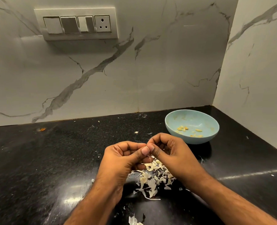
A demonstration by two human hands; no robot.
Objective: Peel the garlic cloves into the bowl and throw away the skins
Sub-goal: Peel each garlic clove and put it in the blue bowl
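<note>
My left hand [124, 158] and my right hand [168, 151] meet thumb to thumb above the black counter, fingers curled. Between the fingertips they pinch a small garlic clove [146, 146], almost wholly hidden; a thin strand of skin hangs from it. Directly below the hands lies a pile of pale garlic skins [152, 177]. A light blue bowl [172, 125] stands just beyond my right hand, with several peeled cloves [183, 128] in its bottom.
The black speckled counter [53, 159] carries scattered skin flecks and one larger skin piece [133, 220] at the near edge. A marble wall runs behind and along the right, forming a corner by the bowl. A switch panel [77, 24] sits on the back wall.
</note>
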